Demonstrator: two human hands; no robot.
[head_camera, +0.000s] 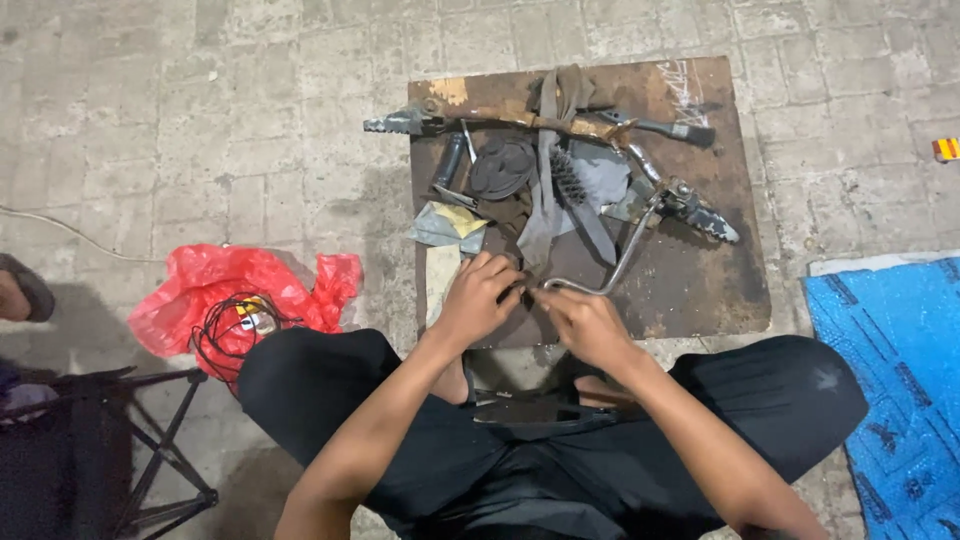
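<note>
My left hand (478, 296) and my right hand (585, 322) meet at the near edge of a rusty brown board (700, 280), fingers pinched together on the near end of a bent metal rod (625, 250). The rod runs up and right to a toothed metal footpeg (700, 212). Behind my hands lie grey cloth straps (548, 190), a black round part (502, 166) and a long rusty bar (520, 118) with a toothed end. What sits between my fingertips is too small to make out.
A red plastic bag (230, 295) with black cable lies on the paved floor at the left. A black folding stand (130, 450) is at the lower left, a blue tarp (895, 380) at the right. A sandalled foot (20, 290) shows at the left edge.
</note>
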